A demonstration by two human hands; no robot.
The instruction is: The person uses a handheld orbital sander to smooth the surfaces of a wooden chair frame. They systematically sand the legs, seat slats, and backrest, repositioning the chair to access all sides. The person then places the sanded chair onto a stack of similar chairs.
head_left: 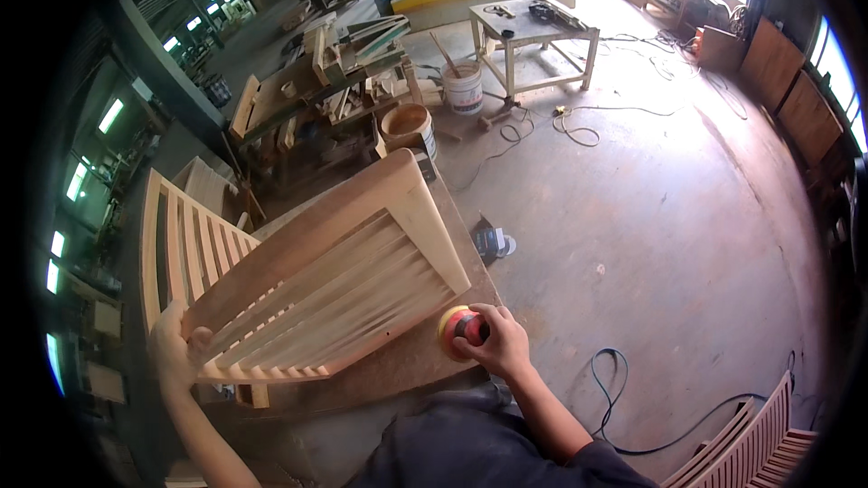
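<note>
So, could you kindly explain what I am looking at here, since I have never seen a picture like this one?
There is no machine here: a person wears a wide fisheye camera on the head, looking down at their own two bare hands, which is why straight edges bend near the rim. The place is a woodworking shop. On the brown worktop lies a slatted wooden frame, tilted up on one side. The left hand grips the frame's lower left corner. The right hand holds a round red and yellow sander at the frame's lower right corner. A cable trails on the concrete floor. Beyond stand two buckets and a small table.
</note>
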